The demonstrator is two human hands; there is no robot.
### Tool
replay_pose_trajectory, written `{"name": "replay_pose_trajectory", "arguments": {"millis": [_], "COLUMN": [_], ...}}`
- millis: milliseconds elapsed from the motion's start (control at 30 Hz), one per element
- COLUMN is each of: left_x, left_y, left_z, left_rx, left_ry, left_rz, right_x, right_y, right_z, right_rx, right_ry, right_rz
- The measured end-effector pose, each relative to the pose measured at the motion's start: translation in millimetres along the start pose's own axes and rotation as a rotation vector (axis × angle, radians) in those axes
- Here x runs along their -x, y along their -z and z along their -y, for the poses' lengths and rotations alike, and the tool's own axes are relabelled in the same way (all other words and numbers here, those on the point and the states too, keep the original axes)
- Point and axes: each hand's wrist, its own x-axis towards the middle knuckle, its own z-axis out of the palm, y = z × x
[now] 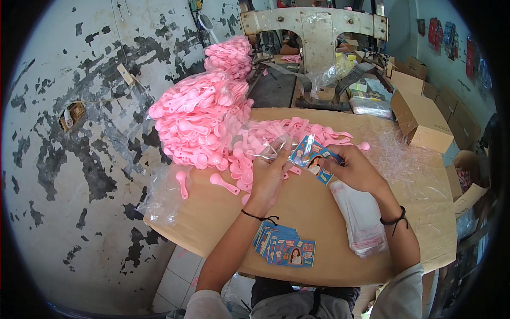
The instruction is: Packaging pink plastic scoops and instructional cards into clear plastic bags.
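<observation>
Between my two hands is a blue printed card (322, 169) with a picture of a person on it. My right hand (357, 169) pinches its right end. The fingers of my left hand (270, 178) are closed on a small transparent plastic bag (276, 144). The card's left end meets the bag; I cannot tell how far inside it lies. Pink plastic scoops (241, 165) are heaped just beyond my left hand. Below my right wrist lies a stack of transparent plastic bags (355, 218). A fanned stack of similar blue cards (289, 250) rests near the table's front edge.
Large bags full of pink scoops (199, 114) are piled at the left, beside the peeling wall (79, 159). Crumpled transparent film (388, 151) covers the table's right. Behind stands a heavy metal machine frame (313, 26); an open cardboard box (422, 117) sits at the right edge.
</observation>
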Motion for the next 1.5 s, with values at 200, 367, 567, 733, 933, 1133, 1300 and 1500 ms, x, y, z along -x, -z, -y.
{"name": "replay_pose_trajectory", "arguments": {"millis": [200, 367, 567, 733, 933, 1133, 1300, 1500], "left_x": [5.3, 10.6, 4.8, 5.4, 5.0, 8.1, 6.1, -14.7], "left_y": [-1.3, -4.5, -6.9, -0.7, 3.1, -0.8, 16.1, 38.9], "left_z": [5.6, 12.0, 1.7, -2.4, 2.0, 7.3, -6.0, -38.3], "left_rx": [-0.168, -0.316, 0.292, 0.093, 0.223, 0.074, 0.14, 0.23], "left_ry": [0.064, 0.109, 0.05, 0.008, -0.036, -0.104, -0.089, -0.326], "left_rz": [0.164, 0.241, 0.404, 0.307, 0.25, 0.277, 0.581, 0.174], "right_x": [1.7, 2.7, -0.4, -2.0, -3.1, 1.7, -5.7, -50.7], "right_y": [-7.0, -24.1, -32.3, -34.4, -34.8, -38.9, -43.1, -61.0], "right_z": [-2.4, -6.6, -10.5, 1.6, 11.6, 26.0, 2.6, -28.0], "right_rx": [-0.136, -0.236, -0.249, -0.45, -0.317, -0.43, -0.497, 0.342], "right_ry": [-0.012, -0.01, -0.114, -0.076, -0.126, -0.065, 0.085, 0.084], "right_rz": [0.058, -0.041, -0.038, -0.013, -0.227, -0.113, 0.059, 0.218]}}
